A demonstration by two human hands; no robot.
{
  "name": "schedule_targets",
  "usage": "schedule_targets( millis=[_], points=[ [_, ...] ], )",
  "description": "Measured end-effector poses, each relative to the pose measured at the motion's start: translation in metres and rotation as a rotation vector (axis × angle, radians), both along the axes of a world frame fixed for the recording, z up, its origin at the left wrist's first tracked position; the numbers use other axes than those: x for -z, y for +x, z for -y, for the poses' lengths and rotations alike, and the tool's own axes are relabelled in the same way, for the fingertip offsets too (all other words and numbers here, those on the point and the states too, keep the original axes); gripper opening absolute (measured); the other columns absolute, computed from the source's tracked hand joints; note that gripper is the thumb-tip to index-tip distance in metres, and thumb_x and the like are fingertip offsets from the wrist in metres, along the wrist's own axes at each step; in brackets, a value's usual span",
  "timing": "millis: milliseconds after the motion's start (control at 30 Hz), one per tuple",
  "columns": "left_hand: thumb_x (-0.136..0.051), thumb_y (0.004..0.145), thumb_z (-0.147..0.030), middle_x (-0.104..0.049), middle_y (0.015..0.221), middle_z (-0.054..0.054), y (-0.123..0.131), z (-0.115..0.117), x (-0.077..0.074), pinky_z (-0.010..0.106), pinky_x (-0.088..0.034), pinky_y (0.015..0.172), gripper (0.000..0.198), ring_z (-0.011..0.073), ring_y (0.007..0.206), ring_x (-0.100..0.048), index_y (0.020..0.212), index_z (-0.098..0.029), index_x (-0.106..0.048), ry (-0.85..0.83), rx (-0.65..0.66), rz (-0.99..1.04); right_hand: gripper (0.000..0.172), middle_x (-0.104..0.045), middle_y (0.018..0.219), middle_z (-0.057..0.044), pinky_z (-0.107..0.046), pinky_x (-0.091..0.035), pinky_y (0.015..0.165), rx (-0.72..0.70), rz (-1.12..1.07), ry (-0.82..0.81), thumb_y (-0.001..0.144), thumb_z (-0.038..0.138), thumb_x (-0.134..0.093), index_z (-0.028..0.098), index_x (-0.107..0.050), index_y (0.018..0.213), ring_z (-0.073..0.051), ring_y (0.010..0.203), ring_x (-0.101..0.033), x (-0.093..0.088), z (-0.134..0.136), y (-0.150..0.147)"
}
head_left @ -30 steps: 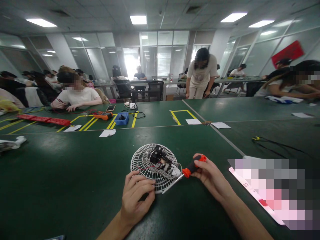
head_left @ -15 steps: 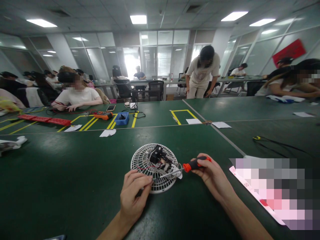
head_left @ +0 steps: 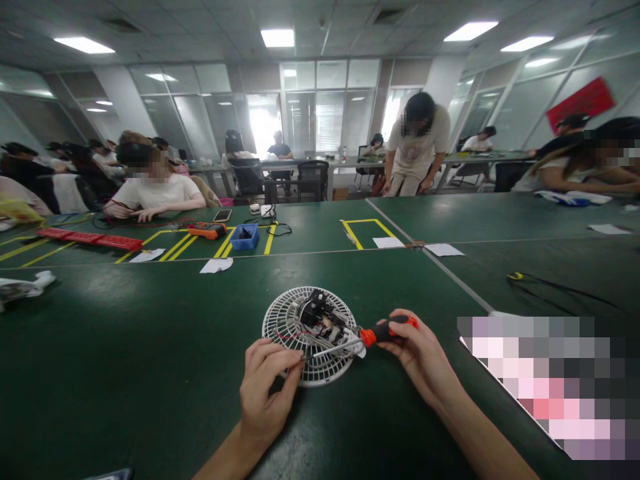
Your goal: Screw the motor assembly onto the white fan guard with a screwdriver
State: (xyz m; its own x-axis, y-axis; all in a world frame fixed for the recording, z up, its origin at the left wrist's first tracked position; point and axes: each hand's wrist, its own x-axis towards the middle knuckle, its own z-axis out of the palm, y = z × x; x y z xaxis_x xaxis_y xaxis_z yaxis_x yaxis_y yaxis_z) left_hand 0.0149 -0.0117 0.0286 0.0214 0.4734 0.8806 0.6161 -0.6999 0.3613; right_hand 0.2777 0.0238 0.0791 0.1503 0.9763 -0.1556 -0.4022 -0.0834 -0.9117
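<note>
Your left hand (head_left: 267, 390) is pinched narrow at the tip of the screwdriver (head_left: 382, 331), anything in the pinch too small to tell; your right hand (head_left: 420, 357) grips its handle. White fan grille (head_left: 280, 323), black motor unit (head_left: 314, 311) on top, lies on the green bench (head_left: 150, 380) between and just beyond your hands, blue bin (head_left: 245, 239) well past it.

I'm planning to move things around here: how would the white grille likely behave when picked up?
The grille looks fairly stiff, with close ribs in a round frame. It would probably feel lopsided, since the bulky mechanism sits off-centre on it. It might snag, as a thin red wire lies over its ribs.
</note>
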Motion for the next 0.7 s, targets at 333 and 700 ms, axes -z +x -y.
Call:
schedule_targets(
  millis=[333,700],
  points=[
    [-0.071,0.088,-0.004,-0.081,0.092,0.001,-0.0008,-0.0009,0.0062,0.043,-0.052,0.096,0.040,0.0172,0.084,-0.072,0.125,-0.020,-0.064,0.017,0.013,0.021,0.033,-0.075,0.080,-0.001,-0.026,-0.061,0.065,0.015,-0.025,-0.005,0.062,0.028,-0.089,0.023,-0.067,0.086,-0.018,0.078,-0.069,-0.0017,0.0000,-0.0025],
    [-0.072,0.088,-0.004,-0.082,0.094,0.001,-0.0020,-0.0023,0.0091,0.042,-0.051,0.096,0.057,0.0184,0.089,-0.071,0.140,-0.022,-0.058,0.019,0.013,0.004,0.037,-0.074,0.083,-0.001,-0.028,-0.060,0.068,-0.006,-0.012,0.035,0.063,0.031,-0.090,0.023,-0.066,0.089,-0.020,0.082,-0.068,-0.0019,0.0016,-0.0008]
  ],
)
